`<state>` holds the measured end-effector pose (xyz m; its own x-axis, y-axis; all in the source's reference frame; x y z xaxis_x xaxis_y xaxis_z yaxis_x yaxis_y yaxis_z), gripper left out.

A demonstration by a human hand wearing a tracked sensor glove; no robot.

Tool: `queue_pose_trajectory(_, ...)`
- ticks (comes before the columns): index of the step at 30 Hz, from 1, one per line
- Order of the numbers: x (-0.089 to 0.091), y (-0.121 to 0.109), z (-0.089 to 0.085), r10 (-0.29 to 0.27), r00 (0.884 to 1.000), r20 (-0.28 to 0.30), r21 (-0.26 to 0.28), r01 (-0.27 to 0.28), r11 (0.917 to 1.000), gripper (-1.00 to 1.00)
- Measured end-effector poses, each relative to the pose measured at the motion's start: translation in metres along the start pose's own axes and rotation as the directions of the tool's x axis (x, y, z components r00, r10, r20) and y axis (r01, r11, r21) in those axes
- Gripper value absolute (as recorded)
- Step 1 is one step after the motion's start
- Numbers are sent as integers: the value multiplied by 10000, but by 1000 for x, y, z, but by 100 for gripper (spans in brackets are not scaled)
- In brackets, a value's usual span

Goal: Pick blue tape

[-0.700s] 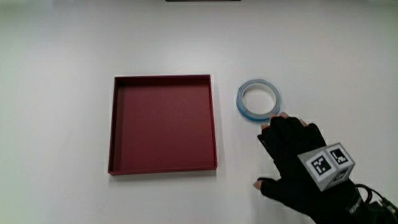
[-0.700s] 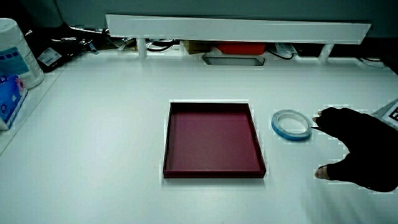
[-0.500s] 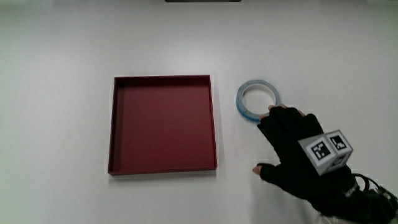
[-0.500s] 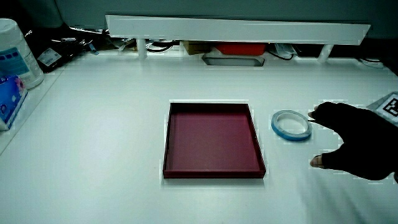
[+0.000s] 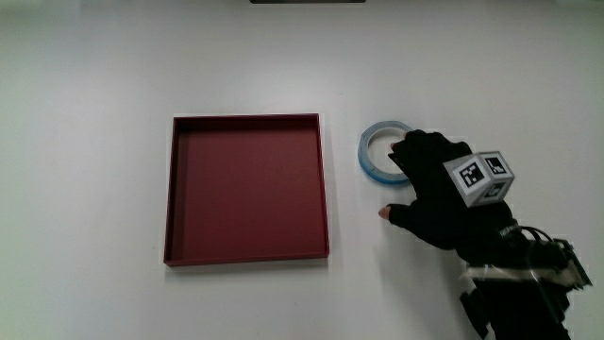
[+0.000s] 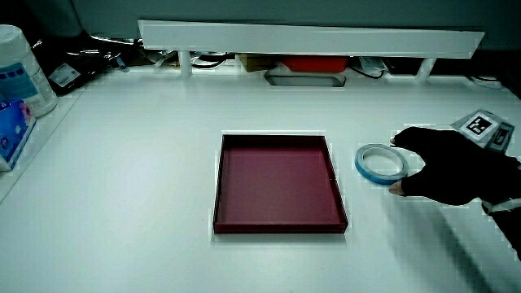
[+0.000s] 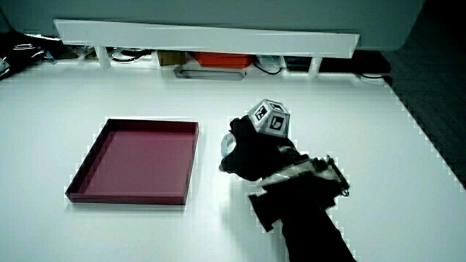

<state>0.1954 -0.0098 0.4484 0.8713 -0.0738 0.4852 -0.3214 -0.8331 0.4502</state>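
Observation:
The blue tape [image 5: 379,151] is a pale blue ring lying flat on the white table beside the dark red tray [image 5: 247,189]; it shows in a side view as the blue tape [image 6: 378,163]. The gloved hand [image 5: 429,189] reaches over the ring's edge, fingers spread across its rim and thumb lying on the table nearer the person. Its fingers are not closed around the ring. In a side view the hand [image 6: 448,167] touches the ring's rim. In a side view the hand [image 7: 251,153] hides nearly all of the tape.
The shallow square tray [image 6: 277,191] holds nothing. A low white partition [image 6: 309,37] runs along the table's edge farthest from the person, with cables and small items under it. A white container [image 6: 20,69] and blue packet [image 6: 12,130] stand at the table's corner.
The hand has moved away from the person and onto the tape's rim; its fingers now cover part of the ring. The tape and tray have not moved.

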Motion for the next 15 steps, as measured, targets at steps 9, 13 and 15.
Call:
queue_pose_trajectory(9, 17, 32, -16, -498, 9977, -468, -141, 492, 9987, 0)
queue_pose_trajectory(13, 21, 44, -21, -764, 9966, -298, -173, 759, 9970, 0)
queue_pose_trajectory(15, 24, 48, -22, -805, 9946, -652, -272, 788, 9965, 0)
